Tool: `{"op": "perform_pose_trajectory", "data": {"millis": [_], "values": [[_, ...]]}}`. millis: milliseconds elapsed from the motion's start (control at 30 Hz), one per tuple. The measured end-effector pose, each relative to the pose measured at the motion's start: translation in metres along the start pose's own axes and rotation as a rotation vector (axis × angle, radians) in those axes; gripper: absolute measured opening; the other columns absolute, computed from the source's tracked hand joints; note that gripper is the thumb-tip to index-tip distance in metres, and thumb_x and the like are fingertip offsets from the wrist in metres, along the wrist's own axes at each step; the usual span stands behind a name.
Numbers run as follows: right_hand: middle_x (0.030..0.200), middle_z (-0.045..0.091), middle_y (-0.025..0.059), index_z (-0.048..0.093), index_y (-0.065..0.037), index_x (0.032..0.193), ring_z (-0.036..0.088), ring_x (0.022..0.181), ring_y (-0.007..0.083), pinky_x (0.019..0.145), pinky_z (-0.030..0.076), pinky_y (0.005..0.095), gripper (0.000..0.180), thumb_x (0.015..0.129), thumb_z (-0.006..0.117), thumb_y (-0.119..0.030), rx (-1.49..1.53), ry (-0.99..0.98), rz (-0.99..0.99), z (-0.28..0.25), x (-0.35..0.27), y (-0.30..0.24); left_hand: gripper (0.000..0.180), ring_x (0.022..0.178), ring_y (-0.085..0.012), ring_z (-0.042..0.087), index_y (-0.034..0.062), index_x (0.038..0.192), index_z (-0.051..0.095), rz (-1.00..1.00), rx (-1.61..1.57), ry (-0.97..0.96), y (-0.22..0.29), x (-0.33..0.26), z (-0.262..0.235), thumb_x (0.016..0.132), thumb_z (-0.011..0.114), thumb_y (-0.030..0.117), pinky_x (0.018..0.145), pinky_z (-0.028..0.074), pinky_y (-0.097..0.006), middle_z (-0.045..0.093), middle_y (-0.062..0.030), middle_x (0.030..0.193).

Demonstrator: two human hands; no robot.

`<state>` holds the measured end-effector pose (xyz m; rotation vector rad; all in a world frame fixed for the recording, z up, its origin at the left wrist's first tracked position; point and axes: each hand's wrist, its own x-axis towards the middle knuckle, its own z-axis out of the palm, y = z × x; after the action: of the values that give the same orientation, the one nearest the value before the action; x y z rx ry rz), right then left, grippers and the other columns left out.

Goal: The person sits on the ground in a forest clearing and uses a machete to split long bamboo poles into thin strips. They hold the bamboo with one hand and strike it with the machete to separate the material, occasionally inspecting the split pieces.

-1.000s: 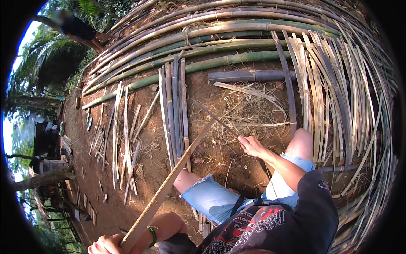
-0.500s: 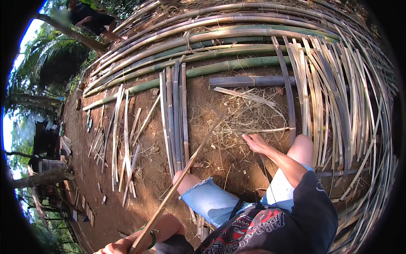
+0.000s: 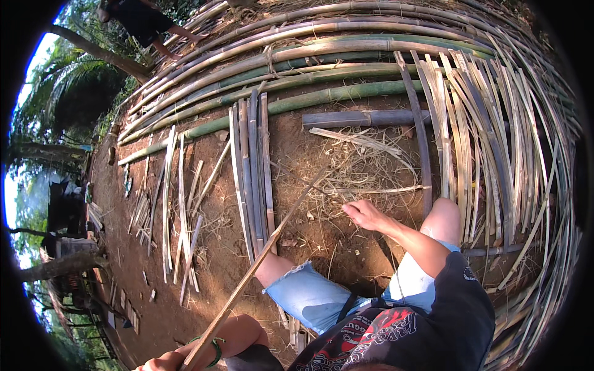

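Observation:
My left hand (image 3: 162, 361) is closed round the near end of a long split bamboo strip (image 3: 246, 277). The strip slants up and away across my bent left knee, its thin far end over the ground between my legs. My right hand (image 3: 364, 215) is a closed fist in front of my right knee. A thin dark blade-like tool (image 3: 320, 191) reaches from this fist toward the far part of the strip; its handle is hidden in my fingers. Whether the blade touches the strip I cannot tell.
Pale shavings (image 3: 365, 164) litter the soil before me. Long bamboo poles (image 3: 297, 59) lie across the far side. Many split strips (image 3: 489, 142) lean at the right; upright slats (image 3: 252, 167) stand by my left knee. A person (image 3: 145, 21) stands far left.
My right hand has shifted left and slightly nearer, along with the dark tool. The bamboo strip has moved slightly left. The person at the far left has changed posture.

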<state>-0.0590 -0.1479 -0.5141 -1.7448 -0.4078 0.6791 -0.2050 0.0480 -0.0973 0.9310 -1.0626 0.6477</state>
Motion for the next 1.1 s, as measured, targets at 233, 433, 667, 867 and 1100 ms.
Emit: {"op": "perform_pose_trajectory", "data": {"millis": [233,433,667,867,1100], "values": [[0.097,0.066,0.0302,0.066,0.009,0.092,0.065,0.097,0.0418,0.082,0.049,0.0486,0.077,0.090,0.042,-0.065,-0.402,0.277,0.548,-0.046,0.030,0.116,0.052,0.038,-0.0010,0.026,0.0174,0.061,0.037,-0.005,-0.044,-0.017,0.007,0.012,-0.003,0.085,0.066,0.054,0.041,0.017,-0.019,0.033,0.0095,0.047],[0.068,0.063,0.0122,0.062,0.001,0.081,0.058,0.062,0.0233,0.060,0.043,0.0435,0.058,0.096,0.046,-0.052,-0.069,0.173,0.086,-0.001,-0.001,0.063,0.050,0.045,-0.0058,0.026,0.0141,0.068,0.044,-0.057,0.173,0.047,0.028,0.010,-0.025,0.087,0.059,0.058,0.045,0.023,-0.022,0.033,0.0067,0.054],[0.054,0.048,0.0029,0.051,-0.004,0.061,0.048,0.051,0.0170,0.046,0.036,0.0395,0.066,0.093,0.044,-0.062,-0.053,0.351,0.390,0.026,0.041,0.061,0.055,0.052,-0.0096,0.021,0.0098,0.070,0.031,-0.082,0.557,0.371,0.057,0.008,-0.026,0.093,0.046,0.058,0.048,0.018,-0.025,0.024,0.0009,0.063],[0.053,0.048,0.0082,0.061,-0.003,0.080,0.045,0.049,0.0197,0.049,0.037,0.0373,0.056,0.095,0.048,-0.054,-0.037,0.198,-0.233,0.067,0.008,-0.008,0.056,0.055,-0.0113,0.021,0.0099,0.070,0.029,-0.078,0.580,0.304,0.061,0.006,-0.029,0.095,0.040,0.058,0.048,0.019,-0.025,0.023,-0.0004,0.062],[0.052,0.036,-0.0049,0.043,-0.012,0.060,0.037,0.046,0.0106,0.043,0.032,0.0349,0.057,0.096,0.041,-0.057,-0.044,0.259,0.364,0.036,0.040,0.059,0.056,0.053,-0.0105,0.020,0.0110,0.068,0.028,-0.099,0.450,0.247,0.050,0.006,-0.022,0.096,0.039,0.058,0.048,0.016,-0.026,0.023,0.0004,0.061]]}}
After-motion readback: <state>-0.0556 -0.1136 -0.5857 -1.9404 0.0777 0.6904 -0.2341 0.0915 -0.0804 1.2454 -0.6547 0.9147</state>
